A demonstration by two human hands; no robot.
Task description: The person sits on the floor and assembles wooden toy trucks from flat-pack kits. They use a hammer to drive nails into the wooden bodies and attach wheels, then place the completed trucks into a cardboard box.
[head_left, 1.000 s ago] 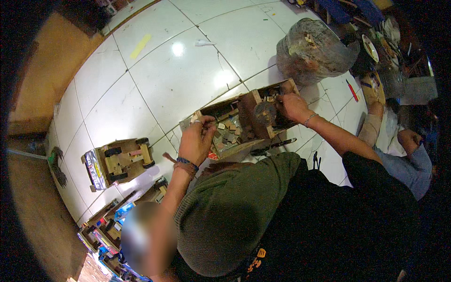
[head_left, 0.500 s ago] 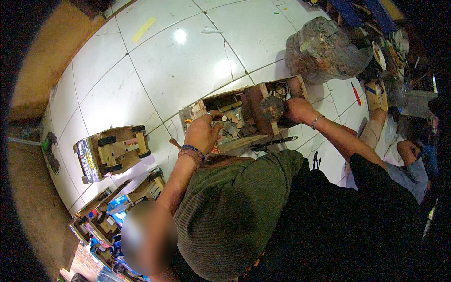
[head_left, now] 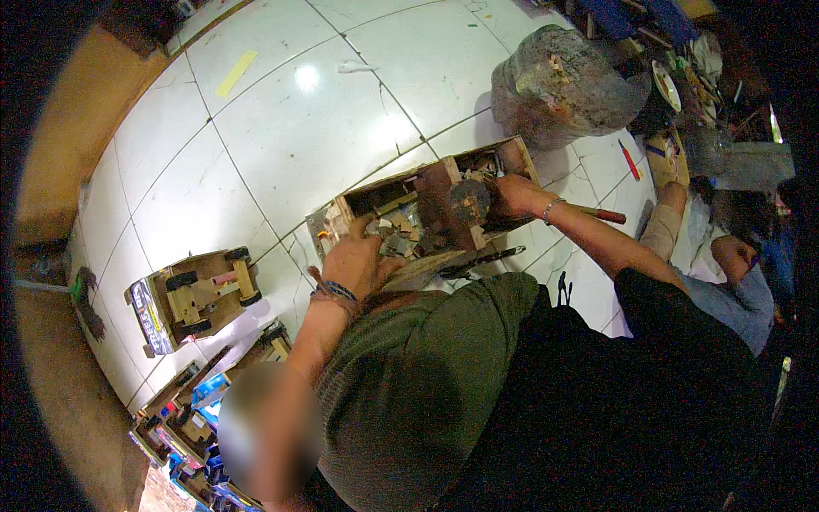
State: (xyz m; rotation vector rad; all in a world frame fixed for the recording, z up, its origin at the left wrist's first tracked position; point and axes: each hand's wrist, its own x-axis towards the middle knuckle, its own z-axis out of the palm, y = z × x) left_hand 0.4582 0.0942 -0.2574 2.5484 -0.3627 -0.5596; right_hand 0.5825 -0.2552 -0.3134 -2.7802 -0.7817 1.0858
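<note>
A long wooden box [head_left: 328,220] with compartments sits on the floor before me. My left hand [head_left: 351,258] is at its left end, thumb and forefinger apart over the rim, beside a heap of small wood offcuts [head_left: 401,235]. Nothing shows in that hand; some of its fingers are hidden. My right hand [head_left: 516,196] reaches down into the right compartment among small pieces. The box and a dark round disc [head_left: 469,202] beside it hide its fingertips. A black slim tool [head_left: 485,260] lies along the box's near side.
An upturned wooden toy truck [head_left: 196,294] lies at the left, with several stacked toy trucks [head_left: 188,422] nearer. A large grey-brown stump-like block [head_left: 559,90] stands beyond the box. A red tool [head_left: 630,160] lies at the right, near another person's hand [head_left: 734,258].
The whole view has shifted, so the box and floor things appear further left. My left fingers have drawn back slightly toward the rim. My right hand stays in the right compartment.
</note>
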